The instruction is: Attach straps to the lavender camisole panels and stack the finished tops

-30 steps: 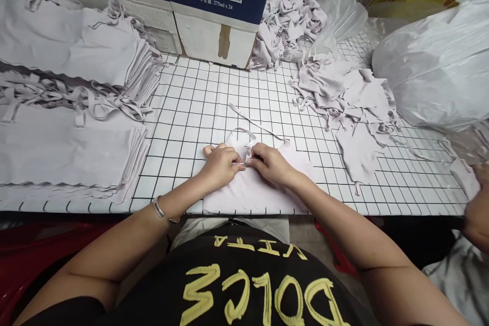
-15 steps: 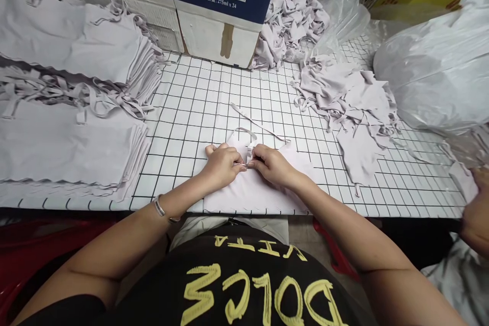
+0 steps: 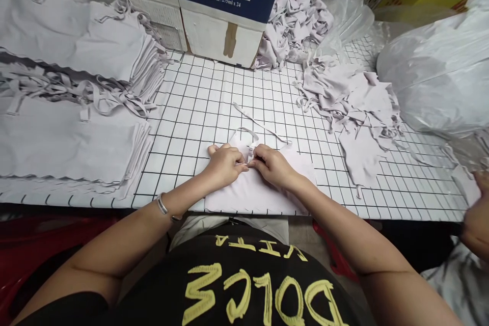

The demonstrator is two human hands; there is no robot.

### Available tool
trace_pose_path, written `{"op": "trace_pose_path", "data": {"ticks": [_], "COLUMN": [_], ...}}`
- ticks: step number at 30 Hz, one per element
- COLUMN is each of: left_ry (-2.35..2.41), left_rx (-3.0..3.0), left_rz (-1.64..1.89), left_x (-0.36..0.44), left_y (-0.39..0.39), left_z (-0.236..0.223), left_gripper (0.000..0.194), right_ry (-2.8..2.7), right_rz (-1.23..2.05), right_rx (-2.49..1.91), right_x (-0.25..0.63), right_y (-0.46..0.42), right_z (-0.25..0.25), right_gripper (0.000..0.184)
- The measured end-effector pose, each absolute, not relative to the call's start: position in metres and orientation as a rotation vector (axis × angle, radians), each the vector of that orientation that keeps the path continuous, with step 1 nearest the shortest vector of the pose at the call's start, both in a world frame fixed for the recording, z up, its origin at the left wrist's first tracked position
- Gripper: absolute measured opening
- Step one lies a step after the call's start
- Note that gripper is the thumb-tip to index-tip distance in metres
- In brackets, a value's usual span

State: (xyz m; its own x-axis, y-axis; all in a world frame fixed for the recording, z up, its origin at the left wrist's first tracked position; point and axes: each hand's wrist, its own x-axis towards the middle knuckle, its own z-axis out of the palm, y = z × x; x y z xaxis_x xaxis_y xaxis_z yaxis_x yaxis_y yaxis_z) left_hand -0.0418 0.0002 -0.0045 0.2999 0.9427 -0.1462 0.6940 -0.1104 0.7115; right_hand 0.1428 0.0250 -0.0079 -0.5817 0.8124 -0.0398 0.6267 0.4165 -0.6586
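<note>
A pale lilac strappy top lies flat at the table's front edge. On its upper middle, my left hand and my right hand meet with their fingertips nearly touching. Each pinches a bit of the top's fabric or strap between thumb and forefinger; the exact piece is mostly hidden by the fingers. A small strap loop stands up between the two hands. One thin strap stretches away over the table beyond the hands, and another curves just above them.
Stacks of folded matching tops lie at the left. Beer cartons stand at the back. Loose garments are heaped at the right, beside a large clear plastic bag. Another person's hand holds fabric at the far right.
Both hands stay pinched at nearly the same spot on the top. The view has shifted slightly, so the surroundings sit a little further right.
</note>
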Motion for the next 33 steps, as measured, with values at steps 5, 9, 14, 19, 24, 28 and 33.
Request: {"op": "trace_pose_path", "data": {"ticks": [5, 9, 14, 19, 24, 28, 33], "left_ry": [1.466, 1.462, 1.483, 1.567, 1.163, 1.072, 0.741], "left_rx": [1.859, 1.864, 1.895, 2.077, 2.593, 2.632, 2.681], "left_rz": [0.448, 0.445, 0.430, 0.432, 0.384, 0.208, 0.395], "left_x": [-0.042, -0.042, -0.042, -0.046, -0.092, -0.130, -0.067], "left_y": [0.001, 0.000, 0.003, -0.009, -0.066, -0.090, -0.054], "left_z": [-0.004, -0.004, -0.007, -0.006, -0.014, -0.013, 0.017], "left_gripper": [0.018, 0.018, 0.025, 0.017, 0.062, 0.067, 0.054], "right_ry": [-2.401, -2.384, -2.372, -2.327, -2.122, -2.033, -1.965], "right_rz": [0.907, 0.904, 0.869, 0.816, 0.476, 0.335, 0.819], "right_rx": [-1.239, -1.252, -1.232, -1.316, -1.432, -1.597, -1.680], "right_x": [0.148, 0.145, 0.138, 0.125, 0.150, 0.201, 0.217], "right_y": [0.024, 0.023, 0.022, 0.029, 0.041, 0.058, 0.101], "right_z": [-0.009, -0.011, -0.013, -0.003, 0.007, 0.001, 0.006], "right_gripper": [0.011, 0.011, 0.011, 0.014, 0.017, 0.020, 0.035]}}
